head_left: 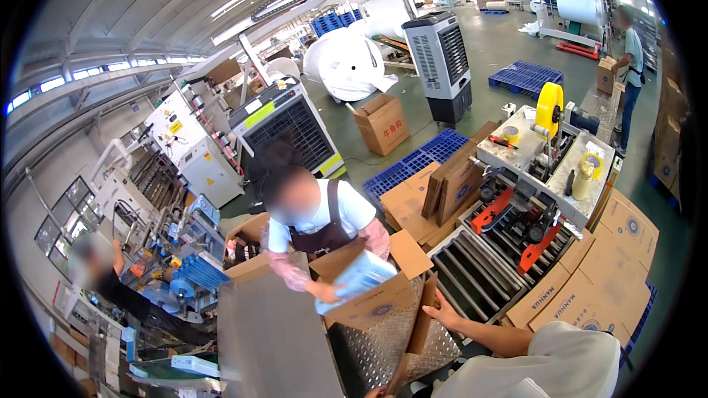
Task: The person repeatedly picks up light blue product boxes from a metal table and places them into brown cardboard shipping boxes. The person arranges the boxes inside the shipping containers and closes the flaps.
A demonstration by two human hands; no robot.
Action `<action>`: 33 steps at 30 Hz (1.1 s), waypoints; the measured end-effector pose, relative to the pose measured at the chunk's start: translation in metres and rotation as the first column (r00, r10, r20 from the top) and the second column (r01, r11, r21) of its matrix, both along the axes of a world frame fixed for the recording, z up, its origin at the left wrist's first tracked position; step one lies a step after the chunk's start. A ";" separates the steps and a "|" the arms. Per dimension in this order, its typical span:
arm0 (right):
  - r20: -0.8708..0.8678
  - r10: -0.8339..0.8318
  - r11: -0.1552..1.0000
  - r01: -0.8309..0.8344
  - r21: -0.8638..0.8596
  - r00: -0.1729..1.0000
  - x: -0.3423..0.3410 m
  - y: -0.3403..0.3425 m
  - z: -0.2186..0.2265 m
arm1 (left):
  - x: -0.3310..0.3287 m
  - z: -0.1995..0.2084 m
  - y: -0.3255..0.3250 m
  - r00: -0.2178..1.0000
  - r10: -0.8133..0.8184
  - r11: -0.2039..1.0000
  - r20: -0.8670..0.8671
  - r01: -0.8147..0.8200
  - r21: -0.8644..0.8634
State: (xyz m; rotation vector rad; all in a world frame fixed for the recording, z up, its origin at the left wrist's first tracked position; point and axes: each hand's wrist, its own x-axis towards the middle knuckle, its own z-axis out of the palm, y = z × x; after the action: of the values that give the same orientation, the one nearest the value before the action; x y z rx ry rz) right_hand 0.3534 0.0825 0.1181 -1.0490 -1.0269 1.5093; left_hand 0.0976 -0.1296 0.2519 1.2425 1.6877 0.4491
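Observation:
A brown cardboard carton (422, 322), seen nearly edge-on, stands upright in front of me. My right hand (443, 314) is at its far right side, fingers curled against the board. At the bottom edge of the picture, only a little of my left hand (377, 392) shows, at the carton's near end. Just beyond stands an open printed carton (375, 308) on a diamond-plate metal surface (435, 357). A co-worker (324, 214) in a dark apron and pink sleeves leans over that open carton, hands on a light-blue package stack (361, 280) at its mouth.
To the right are a roller conveyor (468, 273) and a carton-taping machine (538, 155) with a yellow tape roll. Flat cartons (590, 280) lie beside it. A grey table (273, 332) is on the left. Another person (140, 287) works at machinery there; one more stands far right.

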 end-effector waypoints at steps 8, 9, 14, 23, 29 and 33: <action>0.178 0.125 0.990 -0.134 0.043 0.976 0.029 0.002 0.032 | -0.079 0.000 0.022 0.998 0.020 0.999 -0.065 -0.017 0.043; 0.225 0.150 0.989 -0.146 -0.033 0.963 0.037 0.009 0.030 | -0.075 0.012 0.022 1.000 0.023 0.999 -0.019 -0.023 0.047; 0.385 0.252 0.968 -0.227 -0.110 0.888 0.058 0.013 0.068 | -0.126 -0.021 0.020 0.976 0.166 0.985 -0.137 -0.158 0.073; 0.966 0.256 0.681 -0.716 -0.152 0.039 -0.029 -0.025 0.112 | -0.113 -0.173 0.098 0.990 -0.022 0.989 -0.137 0.041 0.141; 0.646 0.721 0.043 -0.914 -0.403 -0.251 -0.010 -0.051 0.047 | -0.094 -0.189 0.131 0.865 -0.411 0.907 -0.288 0.419 -0.035; 0.783 0.622 0.315 -0.921 -0.230 0.017 0.007 -0.037 0.049 | -0.091 -0.192 0.127 0.671 0.303 0.952 0.677 -0.174 -0.254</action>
State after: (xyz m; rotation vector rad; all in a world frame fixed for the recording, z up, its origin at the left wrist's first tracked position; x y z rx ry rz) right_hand 0.3600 0.0458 0.1673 -0.8093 -2.8868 1.5166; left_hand 0.0063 -0.0026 0.0595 0.5787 1.1661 0.8122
